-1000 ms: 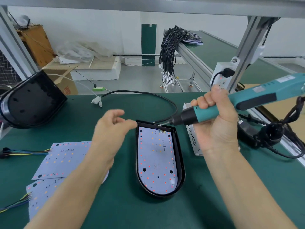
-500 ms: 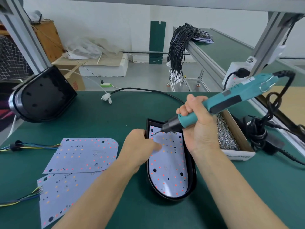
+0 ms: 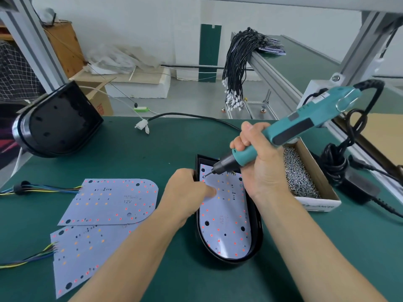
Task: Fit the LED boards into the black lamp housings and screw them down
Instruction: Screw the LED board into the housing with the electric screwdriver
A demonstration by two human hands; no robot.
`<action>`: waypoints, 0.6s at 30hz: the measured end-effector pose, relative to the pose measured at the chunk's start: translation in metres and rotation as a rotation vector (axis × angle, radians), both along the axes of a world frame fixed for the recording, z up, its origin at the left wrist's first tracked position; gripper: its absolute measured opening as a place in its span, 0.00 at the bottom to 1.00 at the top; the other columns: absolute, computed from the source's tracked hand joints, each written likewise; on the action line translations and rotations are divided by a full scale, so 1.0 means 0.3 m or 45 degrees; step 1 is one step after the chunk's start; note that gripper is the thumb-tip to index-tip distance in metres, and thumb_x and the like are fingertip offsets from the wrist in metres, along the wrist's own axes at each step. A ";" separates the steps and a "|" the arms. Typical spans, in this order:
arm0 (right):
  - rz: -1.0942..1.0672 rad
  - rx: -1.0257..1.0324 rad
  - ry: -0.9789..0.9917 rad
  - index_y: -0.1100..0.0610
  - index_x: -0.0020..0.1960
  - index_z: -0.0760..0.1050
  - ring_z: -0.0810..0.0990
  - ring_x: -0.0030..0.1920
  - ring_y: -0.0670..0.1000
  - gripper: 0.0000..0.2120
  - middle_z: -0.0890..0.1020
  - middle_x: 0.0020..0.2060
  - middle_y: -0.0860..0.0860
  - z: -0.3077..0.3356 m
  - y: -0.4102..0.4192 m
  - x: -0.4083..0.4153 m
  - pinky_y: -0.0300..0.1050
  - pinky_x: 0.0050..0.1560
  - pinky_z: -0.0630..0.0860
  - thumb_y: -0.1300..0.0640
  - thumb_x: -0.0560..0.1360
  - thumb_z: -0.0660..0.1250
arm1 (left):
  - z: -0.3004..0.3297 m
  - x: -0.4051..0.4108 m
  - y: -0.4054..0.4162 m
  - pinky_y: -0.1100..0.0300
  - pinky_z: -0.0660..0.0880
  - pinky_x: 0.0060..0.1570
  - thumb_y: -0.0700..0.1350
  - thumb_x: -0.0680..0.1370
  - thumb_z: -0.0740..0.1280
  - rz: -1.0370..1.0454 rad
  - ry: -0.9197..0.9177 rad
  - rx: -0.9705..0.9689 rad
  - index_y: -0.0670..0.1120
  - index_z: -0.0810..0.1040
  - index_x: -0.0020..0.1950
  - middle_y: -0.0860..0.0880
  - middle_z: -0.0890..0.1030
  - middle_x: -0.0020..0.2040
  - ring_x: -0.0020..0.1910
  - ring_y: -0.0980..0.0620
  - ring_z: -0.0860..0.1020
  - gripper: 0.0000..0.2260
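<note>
Setting: small electronics assembly workshop, lamp production line.
Surface point(image 3: 135, 153): green anti-static mat under an aluminium profile frame point(image 3: 37, 46).
Line: green conveyor belt point(image 3: 305, 62) along the right, bundle of black wire harnesses point(image 3: 237, 62) draped over its rail.
Stock: loose LED boards point(image 3: 111, 201) with coloured leads, black lamp housings point(image 3: 56, 123), open carton of screws point(image 3: 301, 175).
Tooling: corded teal electric screwdriver point(image 3: 305, 123).
Background: cardboard boxes point(image 3: 98, 99), foam block point(image 3: 139, 86), bare concrete floor.
</note>
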State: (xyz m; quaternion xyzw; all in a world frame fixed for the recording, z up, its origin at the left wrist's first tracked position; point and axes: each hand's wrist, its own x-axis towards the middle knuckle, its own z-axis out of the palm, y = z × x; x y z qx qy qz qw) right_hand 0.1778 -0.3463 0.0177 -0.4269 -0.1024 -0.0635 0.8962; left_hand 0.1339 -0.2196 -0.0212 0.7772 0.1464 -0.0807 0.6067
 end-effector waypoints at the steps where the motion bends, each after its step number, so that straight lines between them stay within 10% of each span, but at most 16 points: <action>1: 0.023 -0.025 -0.022 0.55 0.33 0.65 0.67 0.26 0.48 0.13 0.67 0.27 0.49 0.001 0.001 0.001 0.39 0.35 0.72 0.64 0.69 0.68 | 0.000 0.000 0.000 0.54 0.67 0.41 0.43 0.58 0.69 0.001 0.002 -0.001 0.32 0.76 0.45 0.44 0.74 0.38 0.36 0.49 0.71 0.20; 8: 0.527 -0.114 -0.116 0.56 0.45 0.68 0.74 0.38 0.50 0.32 0.73 0.36 0.50 0.020 -0.046 0.019 0.45 0.51 0.70 0.36 0.56 0.78 | 0.008 0.000 -0.002 0.52 0.69 0.43 0.43 0.58 0.69 0.013 0.018 -0.015 0.32 0.77 0.47 0.44 0.75 0.39 0.38 0.49 0.72 0.22; 18: 0.775 -0.293 -0.231 0.55 0.39 0.71 0.72 0.36 0.51 0.09 0.73 0.32 0.50 0.041 -0.083 0.041 0.50 0.52 0.65 0.61 0.60 0.65 | 0.026 -0.008 -0.001 0.53 0.67 0.41 0.40 0.61 0.71 0.025 0.048 -0.024 0.30 0.76 0.47 0.44 0.74 0.38 0.37 0.48 0.71 0.19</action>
